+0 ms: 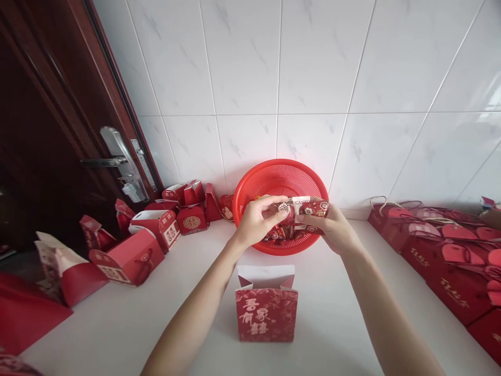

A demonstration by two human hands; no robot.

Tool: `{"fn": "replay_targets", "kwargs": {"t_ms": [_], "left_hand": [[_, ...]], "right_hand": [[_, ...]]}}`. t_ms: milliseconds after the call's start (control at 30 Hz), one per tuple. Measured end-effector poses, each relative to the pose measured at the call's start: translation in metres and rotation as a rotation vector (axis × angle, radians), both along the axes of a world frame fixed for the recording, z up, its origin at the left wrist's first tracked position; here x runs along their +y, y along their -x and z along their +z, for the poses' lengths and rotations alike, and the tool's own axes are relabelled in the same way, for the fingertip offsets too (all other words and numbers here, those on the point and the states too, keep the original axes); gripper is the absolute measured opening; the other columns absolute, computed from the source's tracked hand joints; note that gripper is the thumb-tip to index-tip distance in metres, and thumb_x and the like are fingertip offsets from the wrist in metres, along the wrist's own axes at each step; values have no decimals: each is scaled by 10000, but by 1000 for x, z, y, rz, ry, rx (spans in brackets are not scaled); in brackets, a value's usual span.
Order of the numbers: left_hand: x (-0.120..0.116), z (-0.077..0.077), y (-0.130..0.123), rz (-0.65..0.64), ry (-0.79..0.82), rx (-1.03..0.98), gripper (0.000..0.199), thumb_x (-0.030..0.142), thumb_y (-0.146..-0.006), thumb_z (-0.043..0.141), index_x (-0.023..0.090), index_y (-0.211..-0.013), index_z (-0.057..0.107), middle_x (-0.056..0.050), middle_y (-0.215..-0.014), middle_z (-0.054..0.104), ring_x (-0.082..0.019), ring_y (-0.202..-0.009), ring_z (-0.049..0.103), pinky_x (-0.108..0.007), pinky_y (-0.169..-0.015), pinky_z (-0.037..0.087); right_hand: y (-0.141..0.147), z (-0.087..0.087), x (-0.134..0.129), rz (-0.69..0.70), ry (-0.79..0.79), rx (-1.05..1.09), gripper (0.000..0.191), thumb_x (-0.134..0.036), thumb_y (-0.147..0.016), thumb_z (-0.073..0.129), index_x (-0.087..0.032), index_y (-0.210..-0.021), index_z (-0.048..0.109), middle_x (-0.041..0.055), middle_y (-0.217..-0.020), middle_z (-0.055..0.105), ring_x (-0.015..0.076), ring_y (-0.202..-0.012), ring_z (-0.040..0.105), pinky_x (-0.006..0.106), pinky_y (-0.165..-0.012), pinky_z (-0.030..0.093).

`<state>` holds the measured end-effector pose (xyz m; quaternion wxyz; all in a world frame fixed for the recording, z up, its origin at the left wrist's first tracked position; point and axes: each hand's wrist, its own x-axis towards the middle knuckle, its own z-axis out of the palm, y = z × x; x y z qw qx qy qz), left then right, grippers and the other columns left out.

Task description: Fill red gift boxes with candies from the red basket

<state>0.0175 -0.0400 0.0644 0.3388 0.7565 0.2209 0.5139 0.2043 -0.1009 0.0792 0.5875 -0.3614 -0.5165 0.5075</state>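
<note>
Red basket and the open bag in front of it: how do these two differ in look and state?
The basket is round; the bag is boxy.
The basket's wall is perforated; the bag's front is solid, printed with pale characters.
The basket visibly holds wrapped pieces; the bag's bottom is hidden, so its contents can't be told.
Both are red outside and open at the top.

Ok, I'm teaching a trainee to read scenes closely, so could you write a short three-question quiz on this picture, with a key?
1. True or false: the paper bag in front of the basket is open at the top.
2. What colour is the basket? A) blue B) red C) green
3. What do the left hand and right hand hold?

Key:
1. True.
2. B.
3. Small packets with red print.
</note>
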Motion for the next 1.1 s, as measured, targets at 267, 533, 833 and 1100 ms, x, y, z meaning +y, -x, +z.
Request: {"fn": "replay_targets", "kwargs": {"t_ms": [267,533,833,1100], "left_hand": [[-2,-3,-2,14,12,-22,355,308,-804,781,170,-1130,767,-107,-1161,762,-164,-811,722,-297,-766,606],[-4,0,3,-17,65,-8,461,291,-772,807,168,-1212,748,-96,-1058,782,-179,-823,718,-318,-795,604],[-9,5,2,-8,189,24,486,377,-773,831,178,-1206,740,-99,-1068,782,-227,-915,749,-332,-820,603],[-10,9,5,-56,124,83,301,449,-826,771,170,-930,817,-73,-929,810,-231,-878,747,-320,-785,583]], "right_hand": [[-2,-1,0,-24,-1,-29,416,-276,-594,910,-179,-927,682,40,-844,766,231,-786,729,370,-763,599],[-3,-1,-1,-46,-46,-42,439,-299,-605,912,-193,-956,670,30,-854,763,190,-737,703,335,-725,577],[0,2,-3,-102,-90,6,365,-299,-602,924,-200,-864,690,-1,-733,728,187,-697,691,337,-713,581],[-1,5,-5,-101,-82,31,382,-301,-601,934,-196,-875,691,6,-746,729,179,-695,683,309,-667,583]]}}
